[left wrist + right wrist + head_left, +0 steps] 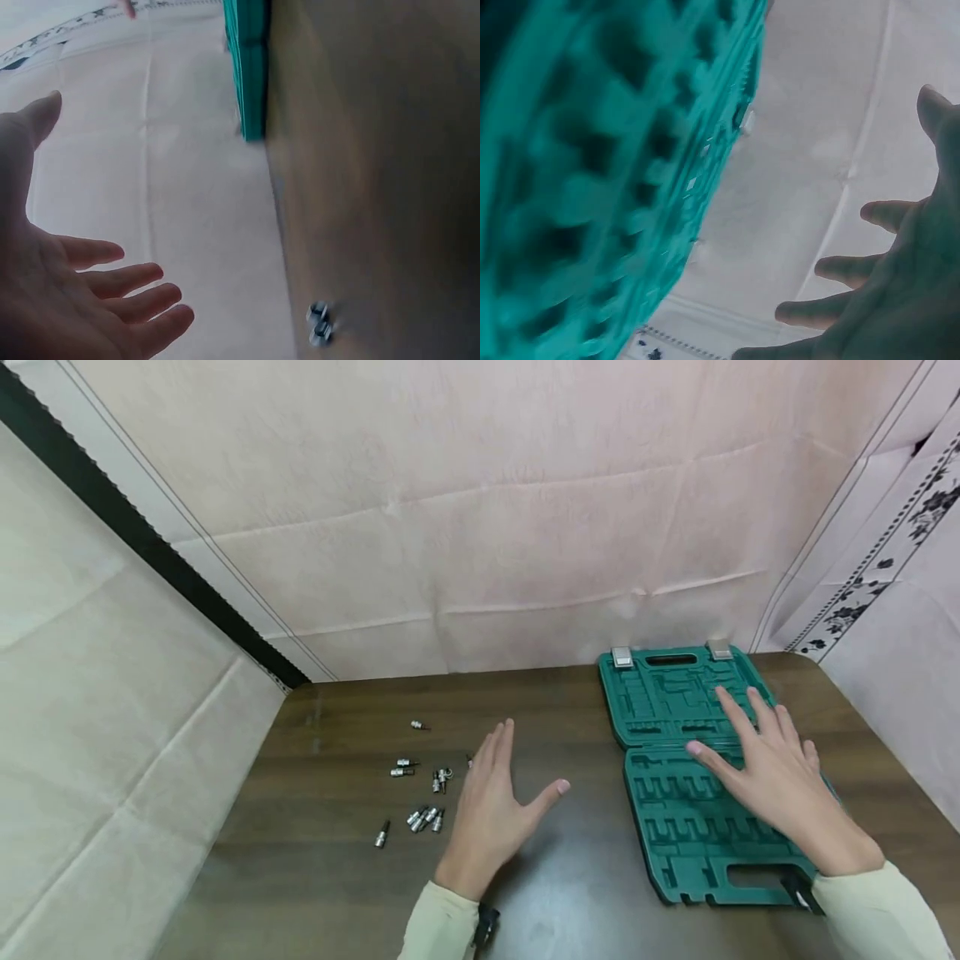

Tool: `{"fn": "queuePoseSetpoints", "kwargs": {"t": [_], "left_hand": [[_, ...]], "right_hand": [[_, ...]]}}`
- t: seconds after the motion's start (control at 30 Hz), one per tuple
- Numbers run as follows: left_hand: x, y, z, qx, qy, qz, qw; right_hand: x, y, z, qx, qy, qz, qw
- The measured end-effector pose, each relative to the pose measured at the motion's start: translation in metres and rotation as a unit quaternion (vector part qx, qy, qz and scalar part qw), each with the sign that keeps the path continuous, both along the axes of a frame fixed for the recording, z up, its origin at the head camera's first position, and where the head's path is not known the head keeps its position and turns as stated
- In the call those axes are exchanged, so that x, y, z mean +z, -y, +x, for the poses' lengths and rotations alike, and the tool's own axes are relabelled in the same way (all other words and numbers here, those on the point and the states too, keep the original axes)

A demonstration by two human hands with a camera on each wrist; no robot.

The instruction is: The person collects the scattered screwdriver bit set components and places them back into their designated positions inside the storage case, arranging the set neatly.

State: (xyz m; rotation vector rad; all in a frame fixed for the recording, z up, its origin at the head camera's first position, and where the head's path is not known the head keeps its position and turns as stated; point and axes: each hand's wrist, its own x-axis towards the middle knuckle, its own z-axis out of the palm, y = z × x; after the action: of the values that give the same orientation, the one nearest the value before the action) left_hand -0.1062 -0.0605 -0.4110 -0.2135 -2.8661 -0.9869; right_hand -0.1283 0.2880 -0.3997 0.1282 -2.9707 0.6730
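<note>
My left hand hovers over the wooden table, fingers straight and thumb spread wide, holding nothing. Just left of it lie several small silver metal pieces with dark tips, looking like sockets or bits, among them a cluster and a lone piece. A green plastic tool case lies unfolded flat at the right, its moulded slots bare where visible. Above that case my right hand is held with fingers spread, gripping nothing; it hides part of the slots. In the left wrist view two metal pieces appear blurred.
The brown table ends at the back against a pale cloth wall. Two metal latches stand at the case's far edge. A black strip runs down the left cloth. Floral trim borders the right cloth.
</note>
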Motion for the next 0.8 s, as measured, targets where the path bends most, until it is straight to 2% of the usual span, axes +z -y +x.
{"fn": "queuePoseSetpoints", "kwargs": {"t": [0.13, 0.37, 0.53, 0.67, 0.8], "left_hand": [[-0.007, -0.014, 0.008, 0.001, 0.053, 0.068, 0.9963], [-0.029, -0.033, 0.021, 0.004, 0.088, 0.146, 0.9853], [-0.038, -0.046, 0.028, -0.010, 0.107, 0.205, 0.9728], [-0.041, -0.057, 0.031, -0.016, 0.144, 0.237, 0.9606], [-0.046, -0.069, 0.033, -0.022, 0.184, 0.273, 0.9441]], "right_hand": [[-0.009, -0.019, 0.008, -0.017, 0.015, 0.010, 0.9997], [-0.026, -0.046, 0.021, -0.019, 0.025, -0.004, 0.9995], [-0.031, -0.060, 0.024, -0.026, 0.055, -0.008, 0.9981], [-0.034, -0.069, 0.023, -0.045, 0.091, 0.011, 0.9948], [-0.039, -0.077, 0.024, -0.062, 0.121, 0.020, 0.9905]]}}
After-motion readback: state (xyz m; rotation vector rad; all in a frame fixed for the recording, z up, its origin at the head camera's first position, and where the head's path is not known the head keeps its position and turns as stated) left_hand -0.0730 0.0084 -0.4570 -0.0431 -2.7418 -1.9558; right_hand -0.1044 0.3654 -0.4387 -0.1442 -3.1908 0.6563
